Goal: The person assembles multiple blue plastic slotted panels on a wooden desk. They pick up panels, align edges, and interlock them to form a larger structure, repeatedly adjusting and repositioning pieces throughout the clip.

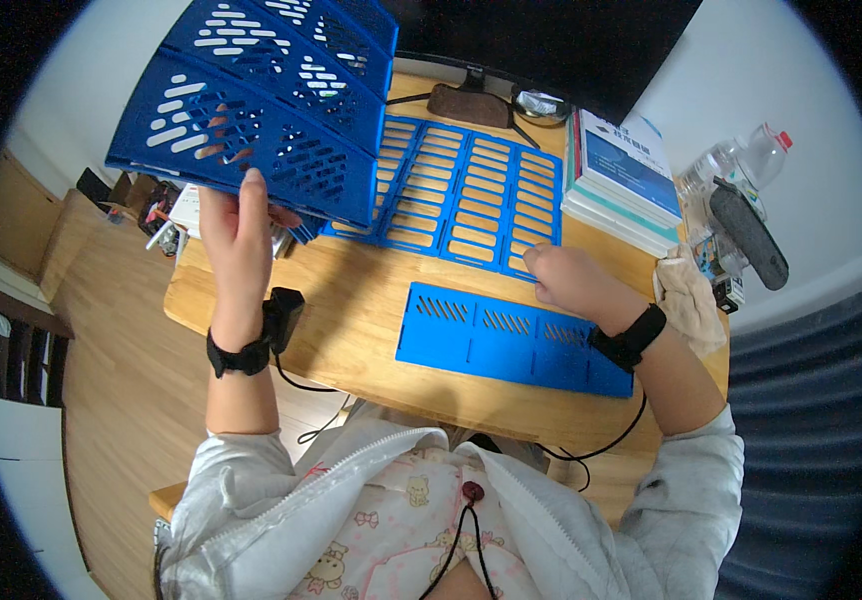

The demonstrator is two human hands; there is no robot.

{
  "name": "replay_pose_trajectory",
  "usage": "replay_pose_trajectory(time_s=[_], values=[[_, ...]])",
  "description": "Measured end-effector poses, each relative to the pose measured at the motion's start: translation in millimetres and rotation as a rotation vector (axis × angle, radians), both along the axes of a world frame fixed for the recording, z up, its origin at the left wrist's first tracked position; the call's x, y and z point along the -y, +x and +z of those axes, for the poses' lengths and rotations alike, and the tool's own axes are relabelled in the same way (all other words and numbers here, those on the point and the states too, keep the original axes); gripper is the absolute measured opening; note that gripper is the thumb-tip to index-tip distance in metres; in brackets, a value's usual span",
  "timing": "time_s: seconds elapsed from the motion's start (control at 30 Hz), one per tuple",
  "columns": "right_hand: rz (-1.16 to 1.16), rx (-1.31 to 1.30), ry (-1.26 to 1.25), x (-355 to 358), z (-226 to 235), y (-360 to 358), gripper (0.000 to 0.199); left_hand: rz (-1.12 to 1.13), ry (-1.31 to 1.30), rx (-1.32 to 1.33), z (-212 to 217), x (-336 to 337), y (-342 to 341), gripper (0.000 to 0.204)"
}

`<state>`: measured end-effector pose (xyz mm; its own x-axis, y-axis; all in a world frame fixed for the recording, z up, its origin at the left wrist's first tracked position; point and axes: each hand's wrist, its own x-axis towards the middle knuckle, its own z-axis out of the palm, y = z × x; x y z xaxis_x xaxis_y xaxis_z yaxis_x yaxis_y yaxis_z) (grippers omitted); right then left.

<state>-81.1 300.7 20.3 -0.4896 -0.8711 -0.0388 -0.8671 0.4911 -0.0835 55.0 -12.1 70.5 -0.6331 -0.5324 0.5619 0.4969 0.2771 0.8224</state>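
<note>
My left hand [237, 228] is closed on the lower edge of blue perforated plastic panels [251, 110], held up at the upper left. Its thumb lies on the near side, and other fingers show through the slots. Flat on the table lies a blue slotted grid panel [441, 195]. Over its near right corner my right hand [573, 283] is closed, fingers curled; whether they pinch anything is hidden. Nearer to me lies a blue rectangular panel [511, 345] with diagonal slots, partly under my right wrist. Both wrists wear black straps.
Stacked books [621, 180] stand on the wooden table [351, 345] at the right, beside a cloth [689, 300], a dark grey case [748, 232] and a plastic bottle [763, 155]. A dark monitor [551, 45] rises behind. Black cables hang by the near edge.
</note>
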Motion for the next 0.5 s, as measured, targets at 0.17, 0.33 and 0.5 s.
replay_pose_trajectory(time_s=[0.17,0.33,0.5], values=[[-0.053,0.102,0.035,-0.1,0.7,0.3,0.013,-0.001,-0.003,-0.012,-1.8,3.5,0.1,0.022],[-0.029,0.128,0.002,-1.5,-1.3,1.7,0.011,-0.008,-0.022,-0.001,-3.1,5.2,-0.9,0.022],[-0.012,0.216,0.031,-2.8,10.4,4.7,0.015,-0.010,-0.039,0.024,-0.1,1.7,-1.8,0.022]])
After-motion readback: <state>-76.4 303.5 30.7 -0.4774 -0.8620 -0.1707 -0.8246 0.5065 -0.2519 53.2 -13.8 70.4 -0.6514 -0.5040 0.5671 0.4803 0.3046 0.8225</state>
